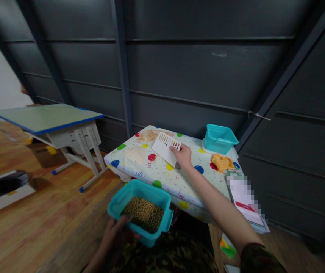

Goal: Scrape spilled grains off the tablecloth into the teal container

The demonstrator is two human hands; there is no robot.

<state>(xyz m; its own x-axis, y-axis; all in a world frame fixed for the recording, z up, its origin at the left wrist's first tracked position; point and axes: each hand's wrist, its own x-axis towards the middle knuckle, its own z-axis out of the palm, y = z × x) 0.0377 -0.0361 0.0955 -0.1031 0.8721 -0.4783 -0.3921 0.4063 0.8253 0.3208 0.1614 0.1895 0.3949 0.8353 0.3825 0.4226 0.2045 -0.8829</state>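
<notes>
My left hand (117, 229) grips the near rim of a teal plastic tub (116, 204) filled with small tan-brown beans (144, 213), held low in front of my lap. My right hand (183, 155) reaches out over the table and pinches a white plastic comb-like scraper (164, 148) by its toothed edge. The scraper lies tilted on a white cloth with coloured dots (151, 172). Two pale piles of grain sit on the cloth, one tan (150, 135) at the far edge and one whitish (135, 153) to the left of the scraper.
An empty teal tub (219, 138) on a white lid and an orange cloth (222, 162) sit at the table's right. Papers (246, 203) lie on the near right corner. A green-topped desk (46, 118) stands at left on the wooden floor. Dark panelled wall behind.
</notes>
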